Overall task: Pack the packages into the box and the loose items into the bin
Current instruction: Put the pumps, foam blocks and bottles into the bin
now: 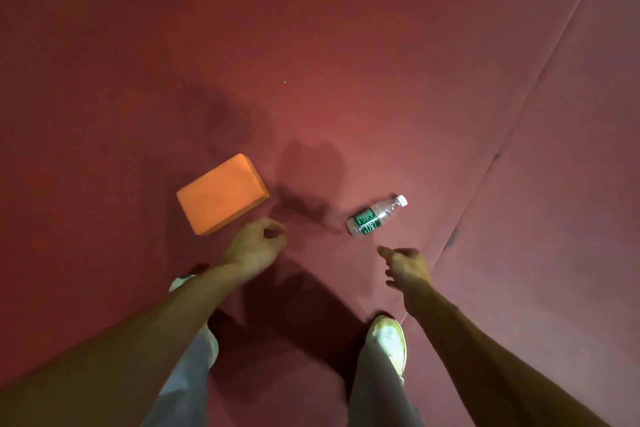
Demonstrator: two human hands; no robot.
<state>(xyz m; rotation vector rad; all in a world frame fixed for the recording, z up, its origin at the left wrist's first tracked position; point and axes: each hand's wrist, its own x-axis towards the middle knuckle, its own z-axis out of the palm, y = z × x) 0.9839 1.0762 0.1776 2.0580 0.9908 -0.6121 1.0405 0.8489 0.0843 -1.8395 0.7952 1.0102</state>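
Observation:
An orange rectangular block (221,193) lies flat on the red carpet, left of centre. A clear plastic bottle (376,215) with a green label and white cap lies on its side to the right. My left hand (256,246) hovers just below the block's near right corner, fingers curled, holding nothing. Just below the bottle is my right hand (407,269), its fingers loosely apart and one pointing toward the bottle, with a small gap between them. No box or bin is in view.
Red carpet (311,45) covers the whole floor, with seams (519,107) running diagonally on the right. My feet in white shoes (389,340) and light trousers stand at the bottom, under my arms.

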